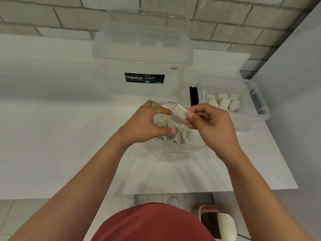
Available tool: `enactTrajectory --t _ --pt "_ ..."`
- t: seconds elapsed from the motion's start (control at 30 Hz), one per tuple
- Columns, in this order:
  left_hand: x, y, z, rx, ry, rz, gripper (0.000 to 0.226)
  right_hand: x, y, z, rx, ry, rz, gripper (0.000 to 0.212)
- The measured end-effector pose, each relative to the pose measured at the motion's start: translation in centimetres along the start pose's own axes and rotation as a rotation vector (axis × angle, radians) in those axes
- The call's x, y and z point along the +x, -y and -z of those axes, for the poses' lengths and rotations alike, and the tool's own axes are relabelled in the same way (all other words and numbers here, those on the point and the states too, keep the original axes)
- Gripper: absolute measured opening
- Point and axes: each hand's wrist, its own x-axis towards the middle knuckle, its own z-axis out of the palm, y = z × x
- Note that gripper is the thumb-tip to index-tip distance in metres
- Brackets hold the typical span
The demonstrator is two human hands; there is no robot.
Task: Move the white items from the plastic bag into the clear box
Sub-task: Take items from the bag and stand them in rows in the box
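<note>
Head view. Crumpled clear plastic bag [173,146] sits mouth-up on the white countertop [52,119], centre, with several pale white wrapped pieces [175,136] loose inside. Right hand [213,124] pinches one small white rectangular piece [179,113] between thumb and fingertips, just above the bag mouth. Left hand [149,122] is beside it, fingers curled and part open, index tip near or touching the piece's left end; cannot tell if it grips. It may also be steadying the bag rim.

Low clear plastic box [243,115] to the right, near the bag, already holds rows of similar white pieces [222,101]. Tall lidded clear storage tub with black label [142,66] stands behind the bag.

Handling, as judged: piece looks light, soft-skinned, slightly pliable, probably dents if squeezed. Best taken across its short sides with a light pinch. The bag is limp and slippery, likely to shift unless held.
</note>
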Motion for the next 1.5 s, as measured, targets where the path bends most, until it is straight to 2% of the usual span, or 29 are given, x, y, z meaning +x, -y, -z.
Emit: enactTrajectory --t 0.07,0.13,0.2,0.3,0.37,0.47,0.53,0.6,0.7,0.77,0.87,0.97,1.1,1.23,1.33,1.5 --pt "0.1 -0.1 -0.2 -0.066 0.016 -0.02 0.042 -0.1 0.4 0.0 0.122 -0.019 -0.037 0.006" --pt "0.3 -0.1 -0.4 -0.123 0.013 -0.035 0.023 -0.1 0.2 0.0 0.128 -0.01 -0.053 0.006" --pt "0.4 -0.2 -0.3 -0.065 -0.018 -0.042 0.013 -0.1 -0.3 0.4 -0.076 0.002 0.014 0.013" --pt "0.3 -0.4 0.0 0.192 0.013 -0.094 0.015 -0.3 -0.7 0.9 -0.528 0.061 0.309 0.037" --pt "0.1 -0.5 0.0 0.336 0.061 -0.125 0.017 0.0 -0.8 0.8 -0.724 0.141 0.466 0.033" --pt "-0.3 -0.8 0.0 0.428 0.07 -0.161 0.015 0.4 -1.1 0.4 -0.885 0.214 0.494 0.016" --pt "-0.4 -0.9 -0.1 0.418 0.061 -0.162 0.019 0.5 -1.3 0.5 -0.861 0.227 0.403 0.011" --pt "-0.4 -0.8 0.0 0.349 0.047 -0.127 0.035 0.4 -1.7 0.9 -0.703 0.173 0.244 0.007" --pt "-0.5 -0.7 0.2 0.15 0.016 -0.053 0.047 0.3 -1.8 1.0 -0.113 0.072 -0.031 0.009" --pt "-0.5 -0.8 0.2 0.011 -0.008 -0.027 0.042 0.0 -1.5 0.5 0.228 0.06 -0.118 0.009" --pt "-0.1 -1.2 -0.1 -0.169 -0.02 -0.046 0.022 -0.1 -1.4 0.0 0.388 0.069 -0.146 0.013" --pt "0.4 -1.1 -0.2 -0.225 -0.046 -0.049 0.009 0.1 -1.6 -0.2 0.389 0.066 -0.146 0.012" --pt "0.8 -1.1 -0.5 -0.094 -0.056 -0.073 0.007 0.3 -1.3 0.9 0.12 0.099 -0.04 0.019" --pt "1.2 -1.5 -0.6 -0.046 -0.071 -0.097 0.008 0.9 -0.6 1.5 0.001 0.119 0.02 0.016" --pt "1.2 -1.6 -0.4 -0.044 -0.035 -0.099 0.014 1.2 -1.1 1.3 -0.081 0.108 0.045 0.008" --pt "0.9 -1.7 -0.3 -0.075 0.062 -0.077 0.014 0.8 -1.7 1.7 -0.1 0.107 0.034 0.01"
